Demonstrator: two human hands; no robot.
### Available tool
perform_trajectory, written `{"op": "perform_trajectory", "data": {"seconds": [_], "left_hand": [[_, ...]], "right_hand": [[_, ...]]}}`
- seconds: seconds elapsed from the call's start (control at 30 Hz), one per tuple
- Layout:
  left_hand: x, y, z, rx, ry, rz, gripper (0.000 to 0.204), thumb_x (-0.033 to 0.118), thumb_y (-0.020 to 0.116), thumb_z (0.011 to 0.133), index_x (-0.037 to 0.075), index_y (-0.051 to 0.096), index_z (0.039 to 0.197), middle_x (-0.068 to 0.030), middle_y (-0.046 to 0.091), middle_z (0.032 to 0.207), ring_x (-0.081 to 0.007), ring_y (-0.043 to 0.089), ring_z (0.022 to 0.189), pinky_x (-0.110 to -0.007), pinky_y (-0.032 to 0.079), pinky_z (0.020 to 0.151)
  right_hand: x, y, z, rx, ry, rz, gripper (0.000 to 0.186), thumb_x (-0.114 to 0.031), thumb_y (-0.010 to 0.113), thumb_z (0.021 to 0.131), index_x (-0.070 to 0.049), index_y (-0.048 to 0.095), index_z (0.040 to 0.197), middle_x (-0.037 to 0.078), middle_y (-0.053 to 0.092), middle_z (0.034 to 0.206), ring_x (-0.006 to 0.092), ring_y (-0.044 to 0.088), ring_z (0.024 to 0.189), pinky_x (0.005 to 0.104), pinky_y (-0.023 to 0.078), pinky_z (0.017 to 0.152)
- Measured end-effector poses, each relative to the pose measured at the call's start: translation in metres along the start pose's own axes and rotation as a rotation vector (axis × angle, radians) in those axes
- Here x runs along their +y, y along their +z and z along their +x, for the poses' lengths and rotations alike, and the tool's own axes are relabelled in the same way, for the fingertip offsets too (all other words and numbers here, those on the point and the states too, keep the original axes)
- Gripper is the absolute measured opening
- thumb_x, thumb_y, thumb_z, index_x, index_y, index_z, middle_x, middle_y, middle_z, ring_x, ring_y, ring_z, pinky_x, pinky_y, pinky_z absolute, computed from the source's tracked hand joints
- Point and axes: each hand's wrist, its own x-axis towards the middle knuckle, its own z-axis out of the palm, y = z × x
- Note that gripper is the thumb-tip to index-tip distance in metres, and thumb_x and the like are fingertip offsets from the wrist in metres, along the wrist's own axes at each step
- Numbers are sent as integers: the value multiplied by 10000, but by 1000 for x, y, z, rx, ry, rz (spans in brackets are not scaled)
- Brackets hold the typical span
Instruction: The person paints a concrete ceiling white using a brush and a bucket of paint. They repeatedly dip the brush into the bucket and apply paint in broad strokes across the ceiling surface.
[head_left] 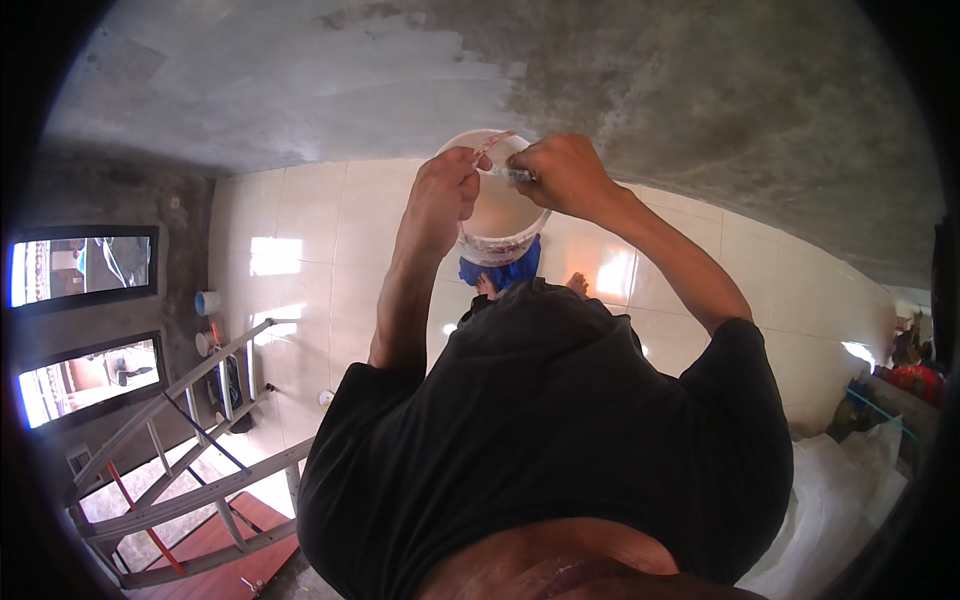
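A white bucket (495, 250) stands in front of me at the foot of the wall, its rim and side streaked with reddish stains. Pale, smooth material (500, 208) shows inside it. My left hand (440, 195) is closed above the bucket's left side, against a narrow pink-stained strip (492, 145); I cannot tell if that strip is the bucket's handle or a tool. Over the right side of the bucket, my right hand (568, 175) grips a small pale, smeared piece (515, 174) whose kind is mostly hidden by the fingers. The two hands are close together.
The grey wall (640, 80) rises directly ahead, with a lighter patch at left. Tiled floor (340, 225) lies below. A metal stepladder (200, 490) stands at lower left, near small containers (207, 303). White sheeting (840, 500) lies at lower right. Blue cloth (510, 265) shows beneath the bucket.
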Motion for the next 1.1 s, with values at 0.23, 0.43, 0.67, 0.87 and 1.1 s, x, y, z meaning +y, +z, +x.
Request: {"op": "perform_trajectory", "data": {"seconds": [0.23, 0.43, 0.67, 0.87, 1.1], "left_hand": [[-9, -9, -1, 44, 18, -29, 183, 153, 459, 976, 30, 591, 946, 80, 318, 623, -19, 235, 505, -203, 175, 437], [-7, -11, 6, 38, 48, -3, 177, 152, 457, 968, 35, 586, 942, 79, 320, 612, -20, 239, 496, -202, 178, 435], [-10, -18, 9, 44, 57, -23, 177, 155, 462, 960, 31, 587, 946, 79, 326, 606, -23, 251, 495, -204, 184, 430], [-9, -14, 4, 57, 42, -46, 178, 156, 464, 961, 30, 588, 944, 78, 343, 621, -21, 260, 504, -199, 191, 430], [-12, -16, 2, 74, 37, -24, 184, 164, 465, 968, 28, 586, 942, 79, 344, 628, -14, 255, 510, -193, 179, 430]], "right_hand": [[-13, -1, -9, 306, -128, -38, 211, -160, 800, 697, -62, 752, 877, 112, 714, 776, 269, 674, 672, 354, 515, 592], [-17, -25, 7, 108, 300, 445, 186, -125, 804, 705, -2, 752, 834, 98, 707, 690, 170, 619, 526, 292, 472, 524], [-9, -13, 11, -96, 489, 856, 199, -129, 817, 709, 5, 752, 840, 77, 693, 671, 107, 593, 549, 286, 459, 527], [-14, -6, 6, 184, 165, 420, 176, -121, 805, 717, -18, 741, 845, 76, 705, 705, 198, 633, 557, 317, 474, 527], [-6, 10, 3, 309, -178, 10, 275, -159, 749, 704, -147, 735, 978, 72, 682, 750, 277, 651, 659, 389, 497, 552]]}}
